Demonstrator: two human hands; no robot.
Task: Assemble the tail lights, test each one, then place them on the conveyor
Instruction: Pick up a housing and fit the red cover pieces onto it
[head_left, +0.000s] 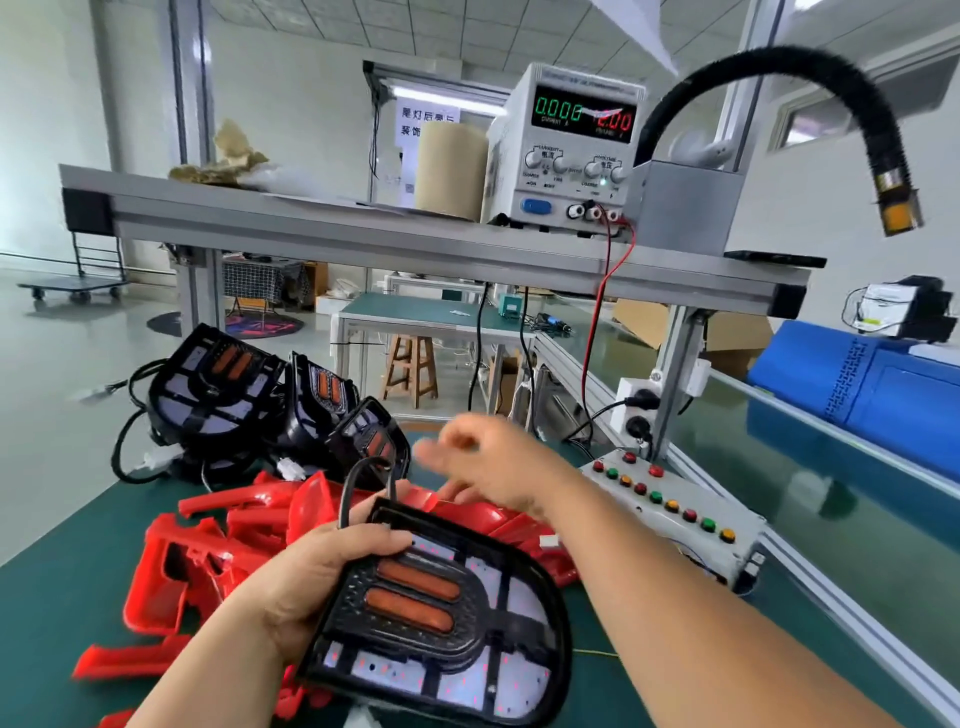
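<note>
Tail light (436, 613), a black-framed unit with two orange bars in its middle and white panels speckled with red dots, is nearest the camera, lifted above the green tabletop (62, 587). The left grip (322, 577) grasps it from the left edge, thumb lying across the top of the black frame, fingers underneath. A black cable (363, 483) loops up from the unit's far end.

Just behind and to the left lies a heap of red plastic housings (218, 545), piled loosely on the tabletop. A small white connector (548, 540) rests on the red parts beside the right forearm. The right grip (483, 462) hovers over the far side of that heap, fingers partly curled; it is blurred, so I cannot tell whether it holds anything.

Right of the forearm sits a grey control box (670, 504) with a row of red, green and yellow buttons. Beyond it runs the glossy green conveyor (831, 493), with a blue bulky cover (883, 395) on its far side.

Further back on the left, three more black light units (218, 395) lean against each other, their black cables and white plugs trailing around them.

Above everything spans an aluminium shelf (415, 228). On it stands a bench power supply (576, 145) with green digits reading 0.000 and red digits beside them; a red lead (597, 322) drops from its terminals. A beige roll (452, 171) stands to its left, a grey box (685, 208) to its right, from which a black flexible hose (779, 67) arches over.
</note>
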